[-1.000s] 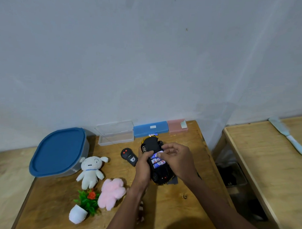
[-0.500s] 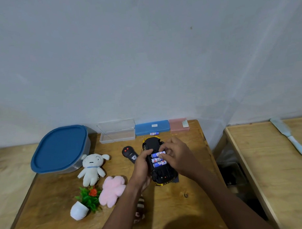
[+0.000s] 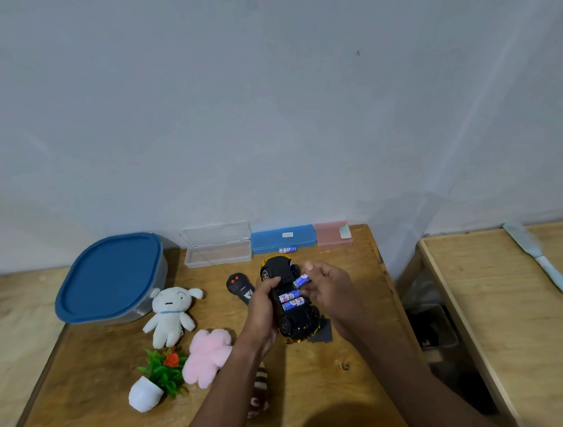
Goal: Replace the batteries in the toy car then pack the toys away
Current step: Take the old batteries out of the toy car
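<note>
At frame centre the toy car [image 3: 290, 318] is black with gold edging and the battery [image 3: 302, 280] is blue and white. Left of them are a black remote [image 3: 239, 286] with red buttons, a white plush [image 3: 170, 313], a pink plush [image 3: 208, 353] and a blue lid [image 3: 108, 277]. Above are a blue case [image 3: 282, 239] and a pink case [image 3: 330, 234].

**Ana:** Can you read any words here?

**Ben:** Not really. The batteries [image 3: 291, 301] in the toy car [image 3: 277, 272] have blue and white labels with some red letters. The letters are too small to read.

**Ana:** What about the battery [image 3: 301, 280] that the right hand [image 3: 327, 285] pinches?

**Ben:** It has the same kind of label, and it is too blurry.

**Ana:** And the remote [image 3: 239, 285]?

**Ben:** It has white print near its lower end, but I cannot read it.

**Ana:** Are there stickers on the boxes?

**Ben:** Yes. The blue box [image 3: 282, 239] has a small white sticker. The pink box [image 3: 332, 235] has a pale one. I cannot make out any words on them.
</note>
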